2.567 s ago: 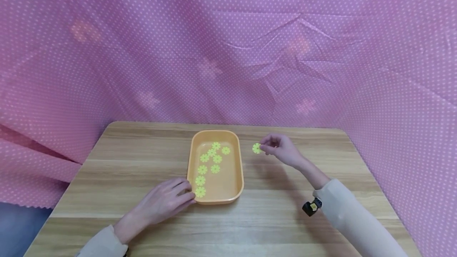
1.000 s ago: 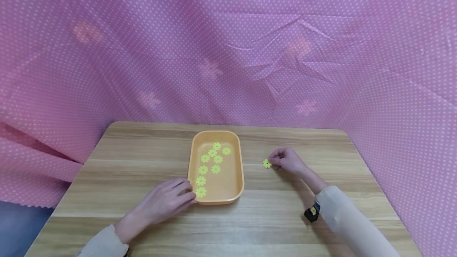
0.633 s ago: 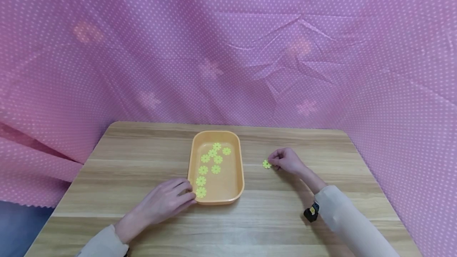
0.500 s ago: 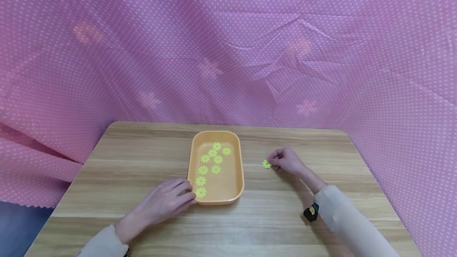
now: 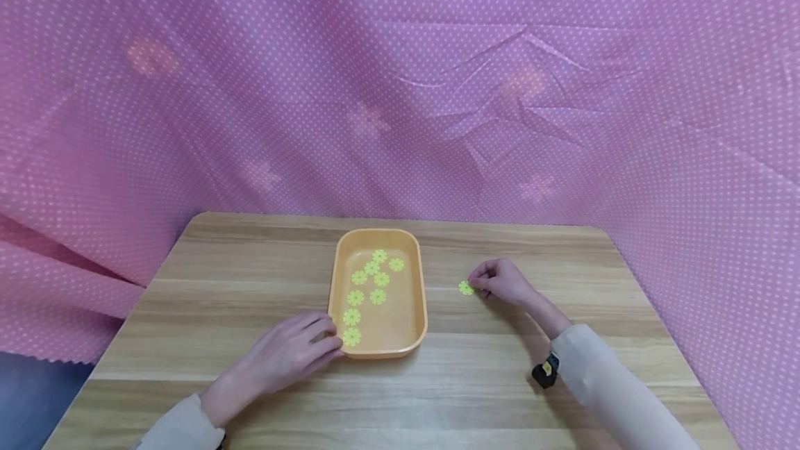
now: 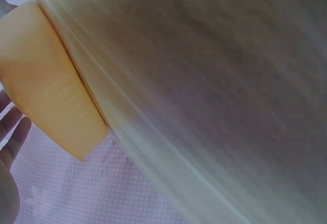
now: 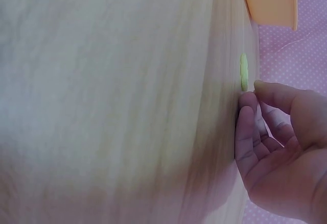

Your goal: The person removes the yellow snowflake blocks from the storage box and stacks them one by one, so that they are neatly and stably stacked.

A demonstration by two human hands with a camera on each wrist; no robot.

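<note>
In the head view my right hand [image 5: 503, 282] pinches the edge of a yellow-green, notched flower-shaped disc [image 5: 465, 287] between thumb and fingertips, low over the table right of the tray. The right wrist view shows this disc [image 7: 244, 72] nearly edge-on at the fingertips, close to the wood. An orange rectangular tray [image 5: 400, 349] stands mid-table with several matching discs [image 5: 378, 296] lying flat in it, mostly towards its left and far parts. My left hand [image 5: 294, 353] rests with loosely bent fingers at the tray's near left corner; the left wrist view shows the fingertips beside the rim.
The wood-grain table [image 5: 250, 255] has rounded far corners. A pink-purple dotted cloth [image 5: 400, 123] hangs behind it and along both sides. A small black device [image 5: 546, 371] is strapped at the right sleeve's cuff.
Since the earliest frame my right hand has come nearer and lower, carrying the disc slightly to the right; lately it has barely moved. The left hand and tray have stayed in place.
</note>
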